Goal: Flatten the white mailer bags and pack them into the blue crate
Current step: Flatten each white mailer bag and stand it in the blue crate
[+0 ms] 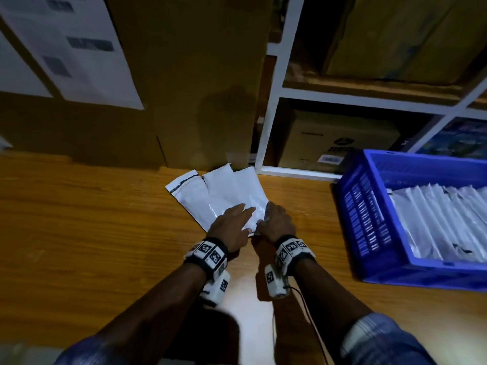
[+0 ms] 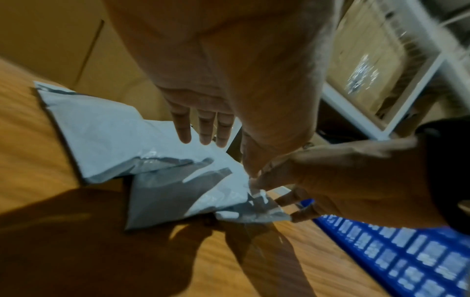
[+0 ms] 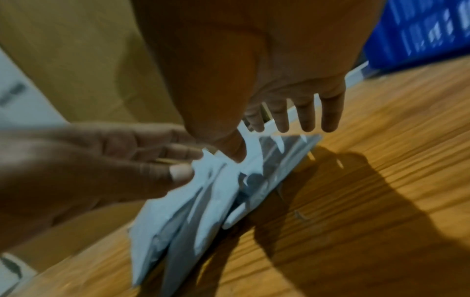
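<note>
While fanned out loose on the counter just left of the blue crate, look thin, glossy and limp: three or so white mailer bags, overlapping, flap ends pointing away from the crate's near corner. Plastic film, faintly crinkled, with a dark strip along one open flap. Probably very light, with no stiffness to speak of; likely to sag and fold if lifted by one corner, and to slide over one another, being slick. Trapped air showing as soft puffs and ridges in the right wrist view, so not yet flat.

Left hand spread wide, fingers straight, lying palm-down across the near part of the fan. Right hand just beside it, on the side toward the crate, seemingly pinching the near corner of the top bag between thumb and fingers, that corner lifted a little off the wood in the left wrist view.

Best taken hold of at the short near edge with both hands, after pressing from closed end toward the open flap to push the air out. Then better carried as a squared stack than singly.

Inside the crate, a row of more white bags standing on edge, leaning. Crate itself rigid moulded plastic, slotted walls. Counter of smooth wood grain, offering little grip on the film.
</note>
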`<state>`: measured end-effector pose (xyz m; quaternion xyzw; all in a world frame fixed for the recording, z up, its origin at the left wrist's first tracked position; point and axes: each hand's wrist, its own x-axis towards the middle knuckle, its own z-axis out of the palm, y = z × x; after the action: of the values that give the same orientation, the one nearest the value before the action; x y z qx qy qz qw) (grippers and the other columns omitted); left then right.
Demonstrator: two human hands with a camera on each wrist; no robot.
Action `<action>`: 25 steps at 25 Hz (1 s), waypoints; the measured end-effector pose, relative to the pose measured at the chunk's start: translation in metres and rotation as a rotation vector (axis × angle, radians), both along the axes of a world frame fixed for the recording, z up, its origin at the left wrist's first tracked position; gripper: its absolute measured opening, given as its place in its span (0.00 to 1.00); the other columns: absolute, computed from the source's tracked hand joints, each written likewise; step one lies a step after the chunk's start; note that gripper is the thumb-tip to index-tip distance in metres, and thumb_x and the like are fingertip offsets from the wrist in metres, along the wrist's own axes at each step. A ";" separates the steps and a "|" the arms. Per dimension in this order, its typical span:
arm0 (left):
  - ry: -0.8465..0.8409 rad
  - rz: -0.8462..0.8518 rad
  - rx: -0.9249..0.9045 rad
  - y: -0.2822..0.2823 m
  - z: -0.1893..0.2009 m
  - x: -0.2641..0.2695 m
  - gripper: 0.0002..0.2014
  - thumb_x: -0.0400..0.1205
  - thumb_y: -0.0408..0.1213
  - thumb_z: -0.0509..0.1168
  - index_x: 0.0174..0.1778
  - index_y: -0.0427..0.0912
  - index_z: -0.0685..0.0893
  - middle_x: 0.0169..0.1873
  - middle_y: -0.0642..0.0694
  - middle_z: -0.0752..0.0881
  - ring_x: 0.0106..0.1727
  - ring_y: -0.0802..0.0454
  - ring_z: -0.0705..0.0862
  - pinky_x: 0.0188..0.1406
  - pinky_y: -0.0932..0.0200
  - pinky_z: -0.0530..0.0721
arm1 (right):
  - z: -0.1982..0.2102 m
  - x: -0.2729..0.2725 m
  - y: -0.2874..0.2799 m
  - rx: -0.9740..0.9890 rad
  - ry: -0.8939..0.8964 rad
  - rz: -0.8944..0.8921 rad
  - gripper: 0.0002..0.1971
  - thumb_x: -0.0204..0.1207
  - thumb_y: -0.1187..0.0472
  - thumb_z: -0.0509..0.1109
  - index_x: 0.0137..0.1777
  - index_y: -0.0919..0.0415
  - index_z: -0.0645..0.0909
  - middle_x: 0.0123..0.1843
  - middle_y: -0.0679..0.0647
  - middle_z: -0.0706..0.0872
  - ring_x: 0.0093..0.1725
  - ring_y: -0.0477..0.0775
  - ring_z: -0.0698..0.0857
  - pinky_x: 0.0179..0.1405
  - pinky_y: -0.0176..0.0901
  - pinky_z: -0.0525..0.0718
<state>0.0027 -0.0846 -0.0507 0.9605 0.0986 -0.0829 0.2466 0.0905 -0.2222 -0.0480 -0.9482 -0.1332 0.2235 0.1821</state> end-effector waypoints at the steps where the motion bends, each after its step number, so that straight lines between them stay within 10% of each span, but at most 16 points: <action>1: 0.028 0.001 0.012 0.002 -0.003 0.012 0.33 0.85 0.46 0.65 0.86 0.56 0.61 0.87 0.49 0.60 0.85 0.46 0.61 0.83 0.48 0.64 | -0.005 0.008 0.005 0.018 0.020 -0.007 0.32 0.75 0.48 0.67 0.79 0.52 0.62 0.75 0.59 0.71 0.70 0.68 0.75 0.68 0.64 0.77; 12: -0.013 -0.018 0.203 -0.002 0.000 0.060 0.41 0.82 0.44 0.69 0.86 0.58 0.50 0.84 0.44 0.61 0.80 0.40 0.66 0.72 0.41 0.75 | 0.017 0.039 -0.029 0.132 -0.143 -0.110 0.24 0.71 0.62 0.73 0.68 0.54 0.78 0.62 0.57 0.84 0.61 0.62 0.84 0.58 0.55 0.84; 16: -0.191 -0.212 0.378 -0.024 0.024 0.083 0.58 0.72 0.33 0.78 0.87 0.59 0.42 0.88 0.43 0.44 0.88 0.40 0.45 0.85 0.39 0.55 | 0.035 0.020 -0.066 0.050 -0.359 -0.045 0.15 0.72 0.57 0.74 0.58 0.54 0.81 0.51 0.54 0.84 0.50 0.58 0.85 0.47 0.52 0.86; 20: -0.262 -0.407 0.480 -0.044 0.049 0.088 0.45 0.71 0.34 0.79 0.82 0.55 0.66 0.89 0.46 0.44 0.88 0.43 0.40 0.84 0.38 0.41 | 0.046 -0.018 -0.099 0.005 -0.479 -0.010 0.21 0.71 0.56 0.75 0.64 0.50 0.81 0.55 0.53 0.85 0.51 0.57 0.83 0.47 0.53 0.84; 25: -0.204 -0.612 0.496 -0.066 0.054 0.033 0.33 0.72 0.36 0.76 0.74 0.49 0.75 0.86 0.44 0.61 0.88 0.43 0.53 0.83 0.43 0.59 | 0.036 -0.081 -0.123 -0.165 -0.435 0.012 0.33 0.66 0.54 0.78 0.73 0.51 0.76 0.64 0.58 0.82 0.54 0.64 0.85 0.48 0.54 0.83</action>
<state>0.0360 -0.1504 0.0031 0.9792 -0.1997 -0.0304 -0.0201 0.0096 -0.3451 -0.0124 -0.9849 -0.1564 0.0252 0.0699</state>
